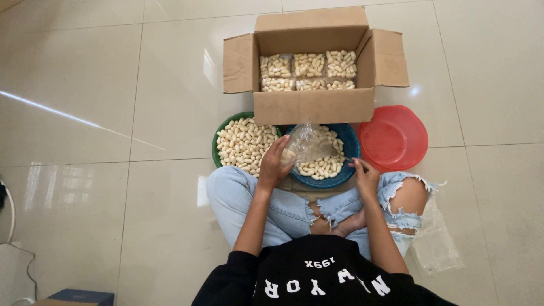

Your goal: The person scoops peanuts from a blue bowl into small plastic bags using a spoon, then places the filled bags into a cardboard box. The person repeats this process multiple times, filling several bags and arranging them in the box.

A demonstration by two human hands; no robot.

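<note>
I sit cross-legged on a tiled floor. My left hand holds a clear plastic bag open above a blue bowl of pale oval snacks. My right hand rests at the blue bowl's right rim, fingers pinched; whether it holds a spoon handle or the bag's edge I cannot tell. A green bowl heaped with the same pale snacks sits to the left, touching the blue one.
An open cardboard box beyond the bowls holds several packed bags of the snacks. An upturned red bowl lies to the right. Empty clear bags lie by my right knee. White cables run at the far left.
</note>
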